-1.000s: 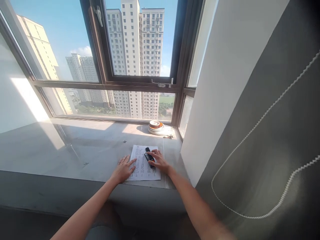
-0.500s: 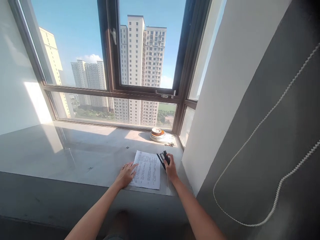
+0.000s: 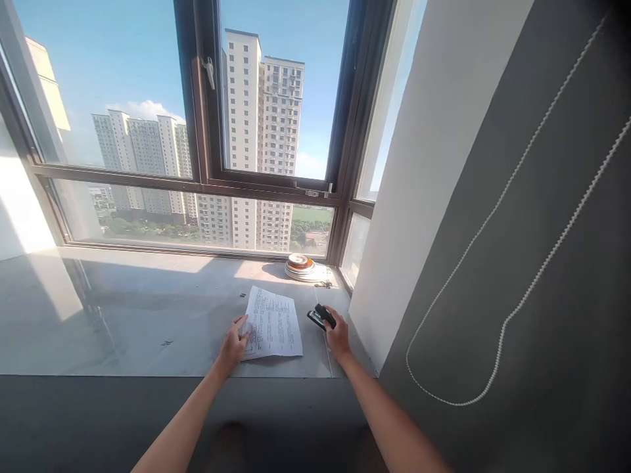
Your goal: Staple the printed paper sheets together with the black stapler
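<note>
Printed paper [image 3: 274,325] is held at its left edge by my left hand [image 3: 233,343], the thumb on top and the fingers at the side. The sheet is bent, its left part raised off the windowsill; I cannot tell whether it is one sheet or several. To its right, my right hand [image 3: 338,332] is closed around a black stapler [image 3: 323,316]. The stapler points up and left, a short gap away from the paper's right edge.
The grey windowsill [image 3: 133,341] carries a stack of round dishes or rolls [image 3: 300,266] by the window corner. Small dark bits [image 3: 166,343] lie on the sill to the left. A white beaded cord [image 3: 501,341] hangs at the right.
My left hand has gone from lying on the paper to gripping its left edge, and the paper has lifted and shifted left. The stapler has turned in my right hand, now apart from the paper.
</note>
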### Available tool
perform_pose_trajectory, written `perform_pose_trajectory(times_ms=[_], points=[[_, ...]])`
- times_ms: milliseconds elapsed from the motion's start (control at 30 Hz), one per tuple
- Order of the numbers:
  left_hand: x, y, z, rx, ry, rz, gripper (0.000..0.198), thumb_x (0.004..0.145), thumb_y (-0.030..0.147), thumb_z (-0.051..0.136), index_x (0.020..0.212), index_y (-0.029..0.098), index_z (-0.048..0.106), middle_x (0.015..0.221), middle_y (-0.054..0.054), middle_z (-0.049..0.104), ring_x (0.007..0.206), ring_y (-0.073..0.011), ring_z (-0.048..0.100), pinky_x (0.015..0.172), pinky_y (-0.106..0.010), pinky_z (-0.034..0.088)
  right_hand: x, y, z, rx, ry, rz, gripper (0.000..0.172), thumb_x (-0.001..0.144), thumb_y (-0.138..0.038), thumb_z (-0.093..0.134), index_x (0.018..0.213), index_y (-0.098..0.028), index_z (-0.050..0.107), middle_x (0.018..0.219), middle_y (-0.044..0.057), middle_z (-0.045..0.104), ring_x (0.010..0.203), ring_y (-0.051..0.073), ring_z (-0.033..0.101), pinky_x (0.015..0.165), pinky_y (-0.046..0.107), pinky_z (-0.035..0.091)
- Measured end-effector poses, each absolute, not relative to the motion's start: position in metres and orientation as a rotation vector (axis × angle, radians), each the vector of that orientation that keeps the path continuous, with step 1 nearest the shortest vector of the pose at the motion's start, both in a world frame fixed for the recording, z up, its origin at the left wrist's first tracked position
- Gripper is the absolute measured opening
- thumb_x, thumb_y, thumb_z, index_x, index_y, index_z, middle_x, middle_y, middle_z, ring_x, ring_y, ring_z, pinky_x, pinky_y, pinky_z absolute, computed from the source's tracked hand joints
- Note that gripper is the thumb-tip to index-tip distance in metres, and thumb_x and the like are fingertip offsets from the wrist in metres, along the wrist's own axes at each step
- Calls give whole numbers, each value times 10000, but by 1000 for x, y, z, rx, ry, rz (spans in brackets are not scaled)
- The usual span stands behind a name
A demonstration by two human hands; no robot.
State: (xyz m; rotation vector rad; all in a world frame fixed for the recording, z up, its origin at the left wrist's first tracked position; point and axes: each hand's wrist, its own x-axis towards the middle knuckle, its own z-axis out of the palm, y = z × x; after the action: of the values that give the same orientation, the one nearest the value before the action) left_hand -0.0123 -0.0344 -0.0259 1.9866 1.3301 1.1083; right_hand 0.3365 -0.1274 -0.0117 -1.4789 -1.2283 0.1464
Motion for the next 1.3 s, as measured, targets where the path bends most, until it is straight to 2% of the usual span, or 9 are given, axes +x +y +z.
perform_pose_trajectory(times_ms=[100,233,367,500,700,833,933,1200,1300], points=[[-18,-32,-26,1752,1178,1166,631,922,490,534,1482,205,589,1594,-166,480,1074,-306,730,857,-406,648,335,-127,-11,-1504,-1300,189,454,834,-302,549,1245,-307,742,1272,52,738,1220,342,650,1120,574,468],[-15,-36,-21,1668,1056,1148,660,904,459,562,1517,214,551,1648,-146,422,1115,-305,716,848,-412,654,330,-129,-4,-1456,-1407,248,434,825,-278,575,1218,-306,756,1215,37,757,1169,320,669,1085,547,502],[-10,-38,-18,1779,1147,1080,628,881,364,555,1462,126,582,1586,-193,463,1241,-314,648,961,-412,614,326,-130,1,-1454,-1400,237,344,868,-385,619,1153,-274,777,1129,63,772,1094,313,693,1040,513,528],[-5,-39,-19,1917,1257,1038,582,877,273,531,1425,90,603,1526,-208,510,1387,-343,535,1097,-432,529,326,-132,3,-1513,-1371,250,391,870,-474,632,1150,-255,793,1098,83,766,1043,303,693,978,466,544],[0,-45,-21,2035,1305,1041,547,881,207,497,1401,89,620,1468,-207,535,1343,-339,565,1132,-462,490,330,-133,6,-1453,-1285,262,359,862,-464,568,939,-219,819,922,63,774,914,265,686,850,350,521],[1,-50,-19,2075,1322,1038,600,895,196,484,1483,123,575,1443,-200,543,1306,-332,582,1062,-450,532,332,-131,5,-1482,-1193,238,427,879,-504,501,665,-190,694,673,20,645,708,208,589,691,288,431],[1,-51,-17,2082,1346,990,568,906,206,472,1450,158,630,1440,-193,545,1298,-332,587,1037,-448,542,331,-130,3,-1502,-1171,229,459,903,-512,466,594,-200,598,599,-15,517,643,169,479,644,275,359],[2,-56,-8,2146,1334,832,500,931,303,467,1322,148,738,1484,-187,546,1342,-358,573,1110,-482,494,329,-128,7,-1495,-1191,275,527,941,-577,502,624,-188,663,629,-2,563,679,186,537,670,281,393],[2,-59,-5,2163,1307,811,490,898,296,487,1281,153,757,1468,-175,574,1313,-356,604,1101,-476,506,328,-129,8,-1419,-1280,346,422,913,-571,613,815,-194,777,798,29,707,810,221,637,755,299,467]])
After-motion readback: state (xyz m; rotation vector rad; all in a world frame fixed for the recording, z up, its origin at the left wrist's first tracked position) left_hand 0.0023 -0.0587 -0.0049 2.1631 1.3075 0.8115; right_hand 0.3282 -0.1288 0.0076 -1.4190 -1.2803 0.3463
